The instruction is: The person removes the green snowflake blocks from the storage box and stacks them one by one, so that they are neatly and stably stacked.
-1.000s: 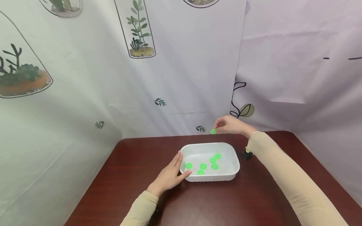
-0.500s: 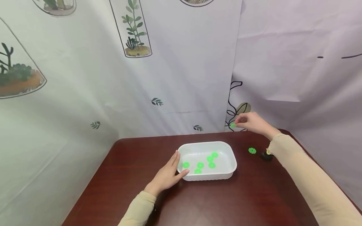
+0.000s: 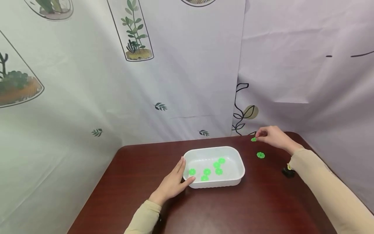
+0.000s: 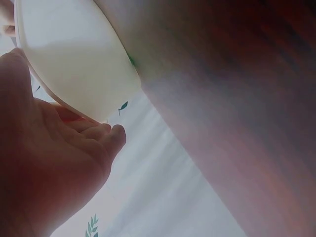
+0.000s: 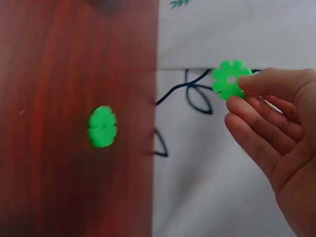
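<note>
My left hand (image 3: pixel 169 183) rests against the left front corner of a white plastic tray (image 3: pixel 216 184), fingers along its left side and thumb at the front rim. In the left wrist view the hand (image 4: pixel 64 158) touches the tray's outer wall (image 4: pixel 81 54). My right hand (image 3: pixel 276 138), past the tray's right side near the table's back edge, pinches a green notched disc (image 5: pixel 228 74) with a centre hole between thumb and fingers. Another green disc (image 3: pixel 260 155) lies flat on the table below that hand. Several more green discs (image 3: pixel 218 171) lie inside the tray.
The dark red-brown table (image 3: pixel 228 211) has rounded back corners. A small black object (image 3: pixel 288 172) is by the right sleeve; its lower part looks like a strap or mount, too unclear to tell. Behind the table hangs a pale plant-printed cloth (image 3: pixel 187 81).
My right hand has moved right from above the tray's back edge, then lowered toward the table with its disc. The loose table disc has come into view. My left hand stays at the tray.
</note>
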Tool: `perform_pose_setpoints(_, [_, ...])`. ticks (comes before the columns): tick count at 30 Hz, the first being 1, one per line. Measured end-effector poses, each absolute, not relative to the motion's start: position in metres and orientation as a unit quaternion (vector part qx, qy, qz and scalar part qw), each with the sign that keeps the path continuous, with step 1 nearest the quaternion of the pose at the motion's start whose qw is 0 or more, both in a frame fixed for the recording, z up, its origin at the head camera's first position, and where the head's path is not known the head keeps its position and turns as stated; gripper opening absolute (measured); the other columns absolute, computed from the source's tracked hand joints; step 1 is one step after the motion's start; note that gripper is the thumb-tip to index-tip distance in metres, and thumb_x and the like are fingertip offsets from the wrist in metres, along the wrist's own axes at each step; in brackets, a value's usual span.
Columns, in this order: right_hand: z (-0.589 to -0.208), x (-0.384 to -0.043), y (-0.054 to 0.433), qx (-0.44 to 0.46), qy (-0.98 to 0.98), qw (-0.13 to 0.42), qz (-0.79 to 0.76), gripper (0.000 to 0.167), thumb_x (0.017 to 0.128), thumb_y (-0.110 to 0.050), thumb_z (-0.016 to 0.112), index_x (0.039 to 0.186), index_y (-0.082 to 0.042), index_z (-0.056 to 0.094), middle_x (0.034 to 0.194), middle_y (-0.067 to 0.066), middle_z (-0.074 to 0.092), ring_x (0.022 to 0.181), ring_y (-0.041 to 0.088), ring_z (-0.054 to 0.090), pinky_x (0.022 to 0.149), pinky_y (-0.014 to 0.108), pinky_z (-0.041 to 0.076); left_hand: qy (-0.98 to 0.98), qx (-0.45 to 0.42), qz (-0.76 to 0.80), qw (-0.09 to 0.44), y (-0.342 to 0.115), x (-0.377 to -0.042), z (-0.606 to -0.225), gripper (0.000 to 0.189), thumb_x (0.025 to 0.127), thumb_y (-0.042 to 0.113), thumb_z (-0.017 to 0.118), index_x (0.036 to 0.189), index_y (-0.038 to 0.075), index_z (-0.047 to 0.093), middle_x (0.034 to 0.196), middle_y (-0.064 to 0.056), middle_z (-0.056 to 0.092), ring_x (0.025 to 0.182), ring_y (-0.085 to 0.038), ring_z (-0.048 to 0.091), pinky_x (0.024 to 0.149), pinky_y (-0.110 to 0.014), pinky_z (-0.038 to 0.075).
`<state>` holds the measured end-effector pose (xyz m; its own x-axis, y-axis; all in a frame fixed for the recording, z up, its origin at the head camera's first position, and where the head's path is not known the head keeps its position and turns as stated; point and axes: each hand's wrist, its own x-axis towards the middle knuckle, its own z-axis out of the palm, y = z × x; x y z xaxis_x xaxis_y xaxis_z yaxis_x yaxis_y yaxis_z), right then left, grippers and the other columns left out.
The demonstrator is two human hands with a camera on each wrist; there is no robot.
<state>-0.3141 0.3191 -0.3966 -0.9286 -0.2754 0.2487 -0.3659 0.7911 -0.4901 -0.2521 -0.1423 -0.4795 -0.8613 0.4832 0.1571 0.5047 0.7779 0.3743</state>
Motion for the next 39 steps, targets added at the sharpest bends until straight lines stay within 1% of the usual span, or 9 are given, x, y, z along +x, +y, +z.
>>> perform_pose_setpoints(6, [-0.415,-0.309,0.327,0.169,-0.942,0.112,0.269,0.003,0.089,-0.006,0.075,0.092,-0.007,0.073,0.087,0.0,0.072,0.081,0.019,0.065,0.071,0.038,0.051,-0.942,-0.263,-0.208,0.031,-0.143,-0.253,-0.48,0.093,0.098,0.066,0.047,0.159,0.0,0.022,0.167,-0.013,0.014,0.15,-0.025,0.024,0.111,-0.046,0.039])
perform_pose_setpoints(10, [-0.429,-0.307,0.33,0.167,-0.946,0.12,0.251,0.003,0.088,-0.005,0.073,0.091,-0.007,0.073,0.086,0.001,0.071,0.08,0.019,0.065,0.069,0.038,0.052,-0.943,-0.263,-0.203,0.026,-0.143,-0.253,-0.481,0.094,0.098,0.068,0.045,0.159,0.001,0.021,0.167,-0.012,0.014,0.15,-0.025,0.024,0.111,-0.045,0.039])
perform_pose_setpoints(14, [-0.44,-0.304,0.334,0.175,-0.949,0.125,0.232,0.004,0.088,-0.003,0.073,0.091,-0.006,0.073,0.087,0.002,0.07,0.08,0.02,0.065,0.071,0.042,0.053,-0.942,-0.267,-0.203,0.024,-0.141,-0.253,-0.481,0.094,0.098,0.068,0.045,0.159,0.0,0.021,0.167,-0.014,0.014,0.151,-0.025,0.023,0.112,-0.045,0.038])
perform_pose_setpoints(18, [-0.448,-0.301,0.337,0.187,-0.947,0.14,0.218,0.006,0.088,-0.001,0.074,0.092,-0.005,0.073,0.088,0.003,0.07,0.081,0.022,0.065,0.073,0.045,0.053,-0.94,-0.272,-0.205,0.031,-0.141,-0.254,-0.478,0.094,0.098,0.067,0.047,0.158,-0.002,0.023,0.167,-0.015,0.015,0.151,-0.026,0.022,0.113,-0.045,0.035])
perform_pose_setpoints(23, [-0.457,-0.297,0.337,0.198,-0.948,0.153,0.195,0.008,0.087,0.0,0.075,0.091,-0.006,0.072,0.088,0.002,0.068,0.081,0.02,0.063,0.073,0.044,0.053,-0.94,-0.27,-0.205,0.028,-0.142,-0.253,-0.478,0.095,0.098,0.066,0.048,0.158,-0.002,0.022,0.167,-0.015,0.014,0.152,-0.025,0.02,0.115,-0.045,0.032])
perform_pose_setpoints(27, [-0.464,-0.295,0.335,0.207,-0.949,0.156,0.18,0.01,0.086,0.001,0.074,0.091,-0.006,0.071,0.088,0.001,0.065,0.079,0.017,0.062,0.072,0.042,0.053,-0.941,-0.267,-0.204,0.03,-0.143,-0.253,-0.479,0.094,0.098,0.066,0.048,0.158,-0.002,0.022,0.167,-0.014,0.014,0.152,-0.025,0.021,0.115,-0.045,0.032])
perform_pose_setpoints(34, [-0.471,-0.292,0.331,0.209,-0.948,0.174,0.165,0.012,0.085,0.005,0.074,0.09,-0.006,0.071,0.087,0.001,0.064,0.078,0.018,0.061,0.071,0.041,0.055,-0.941,-0.267,-0.205,0.03,-0.144,-0.252,-0.481,0.093,0.098,0.066,0.047,0.158,-0.001,0.022,0.167,-0.014,0.014,0.151,-0.025,0.021,0.114,-0.045,0.034])
perform_pose_setpoints(39, [-0.475,-0.292,0.332,0.203,-0.95,0.17,0.164,0.012,0.086,0.004,0.074,0.092,-0.006,0.071,0.088,0.001,0.063,0.078,0.017,0.061,0.071,0.041,0.055,-0.94,-0.27,-0.205,0.035,-0.144,-0.252,-0.482,0.093,0.098,0.065,0.048,0.158,-0.002,0.023,0.167,-0.014,0.015,0.151,-0.025,0.022,0.114,-0.045,0.034])
